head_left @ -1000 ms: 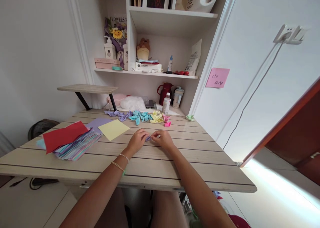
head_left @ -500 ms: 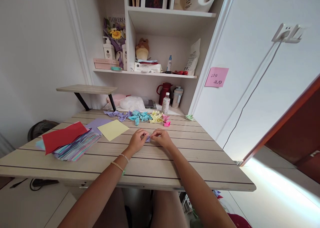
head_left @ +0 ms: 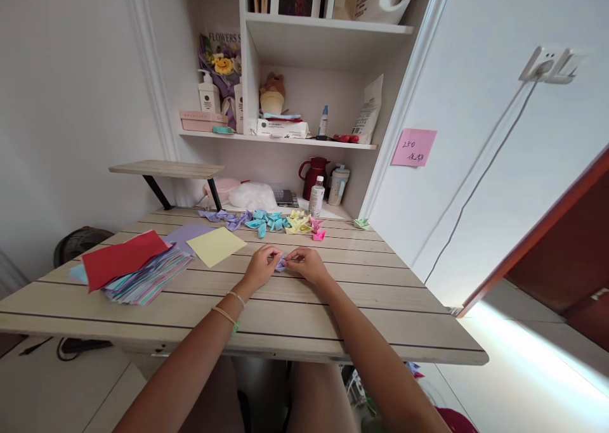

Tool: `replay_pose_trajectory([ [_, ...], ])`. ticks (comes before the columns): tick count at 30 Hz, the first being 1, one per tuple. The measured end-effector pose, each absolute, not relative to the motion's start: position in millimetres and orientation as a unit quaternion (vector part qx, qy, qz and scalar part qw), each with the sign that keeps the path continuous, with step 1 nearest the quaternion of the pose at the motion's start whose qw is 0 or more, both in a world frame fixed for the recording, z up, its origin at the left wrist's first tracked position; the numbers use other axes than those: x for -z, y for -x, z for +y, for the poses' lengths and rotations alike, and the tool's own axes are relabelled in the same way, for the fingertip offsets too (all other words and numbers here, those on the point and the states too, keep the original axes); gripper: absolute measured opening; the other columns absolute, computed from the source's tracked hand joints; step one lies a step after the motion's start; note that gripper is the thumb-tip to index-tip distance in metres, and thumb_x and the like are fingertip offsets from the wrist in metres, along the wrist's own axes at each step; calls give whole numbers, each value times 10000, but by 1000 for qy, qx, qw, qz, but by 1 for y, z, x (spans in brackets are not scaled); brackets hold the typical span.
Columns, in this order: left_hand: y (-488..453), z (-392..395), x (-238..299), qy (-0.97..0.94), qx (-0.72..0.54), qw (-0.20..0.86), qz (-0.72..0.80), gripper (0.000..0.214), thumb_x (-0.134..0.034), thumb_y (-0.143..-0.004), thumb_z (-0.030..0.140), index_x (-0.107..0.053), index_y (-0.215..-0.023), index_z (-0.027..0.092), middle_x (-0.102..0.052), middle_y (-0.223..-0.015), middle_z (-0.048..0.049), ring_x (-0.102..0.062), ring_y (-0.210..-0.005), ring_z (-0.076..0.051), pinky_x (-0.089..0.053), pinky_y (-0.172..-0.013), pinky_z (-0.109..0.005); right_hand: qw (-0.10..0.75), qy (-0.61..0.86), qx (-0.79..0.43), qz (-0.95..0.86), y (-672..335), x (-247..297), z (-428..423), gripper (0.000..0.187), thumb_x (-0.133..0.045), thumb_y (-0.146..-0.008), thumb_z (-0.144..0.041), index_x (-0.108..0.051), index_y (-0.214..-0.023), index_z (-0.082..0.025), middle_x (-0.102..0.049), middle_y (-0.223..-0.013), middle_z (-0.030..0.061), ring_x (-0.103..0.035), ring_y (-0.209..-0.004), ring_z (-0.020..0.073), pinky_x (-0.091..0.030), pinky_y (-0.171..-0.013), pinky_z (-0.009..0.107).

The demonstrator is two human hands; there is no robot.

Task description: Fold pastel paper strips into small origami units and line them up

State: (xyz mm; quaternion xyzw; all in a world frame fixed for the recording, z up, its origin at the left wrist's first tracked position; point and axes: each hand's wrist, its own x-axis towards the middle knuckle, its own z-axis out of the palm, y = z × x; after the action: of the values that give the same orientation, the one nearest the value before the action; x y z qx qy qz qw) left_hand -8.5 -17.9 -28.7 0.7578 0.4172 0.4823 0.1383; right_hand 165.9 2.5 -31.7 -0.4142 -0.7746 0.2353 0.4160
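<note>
Between my two hands, just above the middle of the table, is a small folded piece of purple paper (head_left: pixel 280 265). My left hand (head_left: pixel 261 266) pinches its left side, and my right hand (head_left: pixel 307 264) pinches its right side. Fingers partly hide the paper, so its exact folded shape is unclear. Beyond my hands lies a row of folded paper pieces: purple ones (head_left: pixel 238 220), blue ones (head_left: pixel 267 221), yellow ones (head_left: pixel 299 222) and pink ones (head_left: pixel 318 235).
To the left lies a stack of coloured paper sheets (head_left: pixel 147 277) with a red sheet (head_left: pixel 124 259) on top. A yellow sheet (head_left: pixel 216 246) overlaps a purple sheet (head_left: pixel 183 235). A plastic bottle (head_left: pixel 316 197) stands at the back; a green folded piece (head_left: pixel 361 223) lies right.
My fingers have shifted slightly around the purple paper, and more of it shows between them. Both hands stay in nearly the same place.
</note>
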Motion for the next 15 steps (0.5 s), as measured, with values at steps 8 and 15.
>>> replay_pose_trajectory([
  [8, 8, -17, 29, -752, -489, 137, 420, 168, -512, -787, 285, -618, -726, 169, -620, -761, -40, -563, -769, -162, -431, -687, -267, 374, 422, -218, -797, -166, 28, -2, 241, -639, -674, -417, -705, -747, -197, -685, -694, 34, -574, -599, 144, -402, -560, 231],
  [15, 5, -15, 31, -670, -547, 237, 443, 159, -549, -746, 304, -617, -728, 161, -637, -742, -35, -585, -741, -161, -448, -667, -261, 376, 426, -240, -787, -157, 31, -5, 252, -596, -706, -406, -687, -700, -171, -645, -613, 11, -510, -533, 110, -369, -535, 210],
])
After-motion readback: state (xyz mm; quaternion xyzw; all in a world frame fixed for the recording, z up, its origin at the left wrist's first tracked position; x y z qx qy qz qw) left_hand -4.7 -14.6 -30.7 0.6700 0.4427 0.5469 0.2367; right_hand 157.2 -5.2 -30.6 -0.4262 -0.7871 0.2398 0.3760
